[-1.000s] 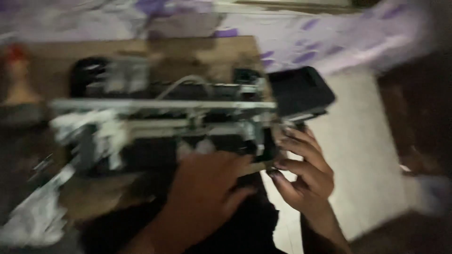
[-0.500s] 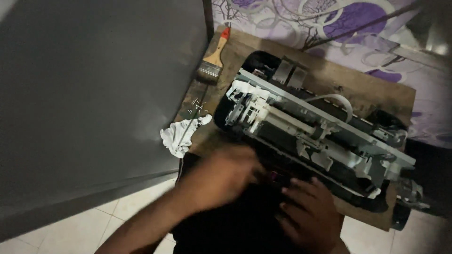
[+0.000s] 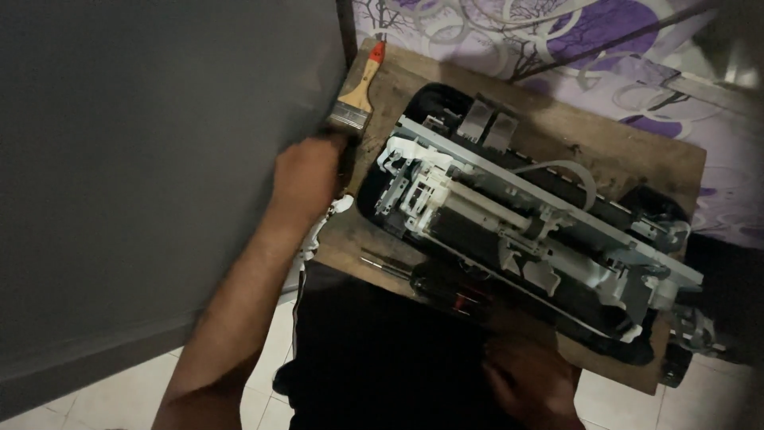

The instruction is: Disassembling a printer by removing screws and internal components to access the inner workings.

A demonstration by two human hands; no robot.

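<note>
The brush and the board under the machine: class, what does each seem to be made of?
Brush: pale wooden handle with a red tip, shiny metal band; bristles hidden by the left hand. Board: brown, matt, worn, probably wood or plywood.

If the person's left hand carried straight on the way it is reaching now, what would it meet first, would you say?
Most likely the paintbrush. The left hand reaches up along the wooden board's left edge, and the brush's bristle end lies just beyond its knuckles. Whether they already touch is unclear.
</note>
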